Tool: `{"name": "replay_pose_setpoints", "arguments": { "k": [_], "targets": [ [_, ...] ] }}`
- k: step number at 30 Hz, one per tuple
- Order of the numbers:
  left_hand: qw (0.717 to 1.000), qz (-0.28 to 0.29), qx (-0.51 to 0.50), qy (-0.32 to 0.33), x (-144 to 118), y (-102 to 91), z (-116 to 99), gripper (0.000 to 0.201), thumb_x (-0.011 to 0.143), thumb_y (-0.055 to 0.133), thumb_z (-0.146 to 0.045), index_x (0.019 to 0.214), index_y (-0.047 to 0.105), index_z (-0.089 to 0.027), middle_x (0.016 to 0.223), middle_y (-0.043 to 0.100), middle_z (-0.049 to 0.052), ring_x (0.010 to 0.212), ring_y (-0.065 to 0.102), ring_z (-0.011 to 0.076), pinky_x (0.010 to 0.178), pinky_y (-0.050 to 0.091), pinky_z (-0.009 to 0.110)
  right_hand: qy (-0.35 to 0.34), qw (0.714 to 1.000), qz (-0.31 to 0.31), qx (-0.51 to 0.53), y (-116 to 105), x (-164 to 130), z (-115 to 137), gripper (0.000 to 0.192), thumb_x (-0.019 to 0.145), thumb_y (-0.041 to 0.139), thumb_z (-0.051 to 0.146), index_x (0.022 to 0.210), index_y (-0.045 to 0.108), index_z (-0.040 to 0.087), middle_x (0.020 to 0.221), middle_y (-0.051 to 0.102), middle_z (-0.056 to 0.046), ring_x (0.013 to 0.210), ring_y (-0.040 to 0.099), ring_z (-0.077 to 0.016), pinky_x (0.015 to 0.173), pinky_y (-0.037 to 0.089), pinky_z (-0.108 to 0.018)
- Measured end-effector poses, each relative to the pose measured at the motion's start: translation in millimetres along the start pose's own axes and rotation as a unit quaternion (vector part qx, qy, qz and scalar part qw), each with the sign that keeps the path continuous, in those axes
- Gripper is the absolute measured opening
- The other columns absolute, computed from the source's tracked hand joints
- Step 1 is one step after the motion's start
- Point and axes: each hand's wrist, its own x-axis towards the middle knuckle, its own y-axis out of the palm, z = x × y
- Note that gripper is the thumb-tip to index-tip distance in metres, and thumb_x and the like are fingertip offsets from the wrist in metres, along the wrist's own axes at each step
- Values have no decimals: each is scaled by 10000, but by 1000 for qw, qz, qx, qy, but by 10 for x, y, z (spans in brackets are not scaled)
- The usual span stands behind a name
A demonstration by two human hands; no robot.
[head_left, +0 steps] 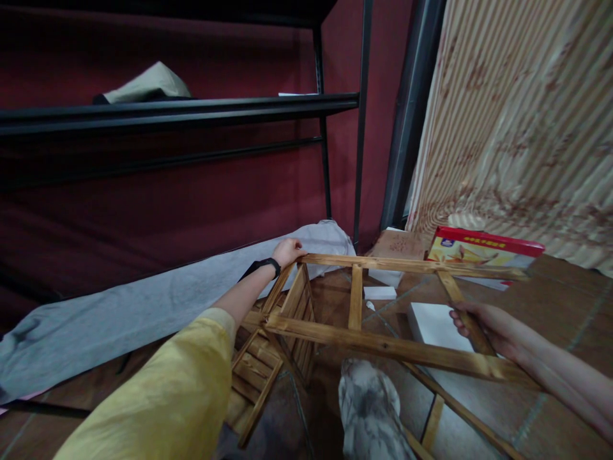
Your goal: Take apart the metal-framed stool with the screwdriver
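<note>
So the left hand (287, 251) is clamped on the far corner of the wooden frame (383, 345), and the right hand (483, 326) grips a crosspiece near its right end. It lies tipped on the tiled floor (555, 300), long rails running left to right. Could twist and slip, since the slatted end (272, 358) hangs heavy.

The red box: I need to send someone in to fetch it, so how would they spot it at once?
Go to the striped curtain on the right. At its foot, on the tiled floor just beyond the wooden frame, lies the red box. It is the only bright red thing, with yellow print, unlike the plain white box nearer.
</note>
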Motion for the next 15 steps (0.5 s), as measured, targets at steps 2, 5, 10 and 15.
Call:
{"name": "replay_pose_setpoints", "arguments": {
  "k": [2, 5, 10, 15],
  "targets": [
    [997, -18, 28, -63, -30, -14, -60, 305, 744, 618, -444, 883, 696, -184, 883, 697, 76, 847, 627, 199, 730, 454, 255, -3, 1000, 1, 1, 33, -7, -1, 135, 812, 523, 101, 683, 536, 137, 555, 556, -21, 421, 509, -99, 386, 473, -188],
    [987, -33, 59, -143, -61, -35, -142, 359, 746, 600, -496, 874, 697, -174, 893, 694, 116, 883, 631, 226, 738, 465, 278, 6, 1000, 3, 4, 91, -24, -2, 167, 827, 507, 113, 665, 529, 142, 544, 558, -20, 409, 502, -94, 378, 461, -185],
    [993, 3, 81, -92, -50, -67, -159, 274, 800, 562, -383, 865, 687, -148, 895, 693, 126, 883, 632, 212, 753, 465, 265, 9, 1000, 3, -2, 106, -9, -26, 148, 822, 536, 137, 675, 546, 148, 553, 580, -27, 427, 520, -101, 406, 481, -193],
    [987, 57, 109, 102, -7, -60, -41, 190, 822, 486, -217, 850, 664, -155, 898, 684, 86, 872, 618, 180, 789, 447, 248, 5, 1000, 7, -6, 46, 50, -57, 172, 812, 550, 171, 641, 550, 189, 536, 579, -25, 411, 505, -98, 386, 470, -185]
  ]
}}
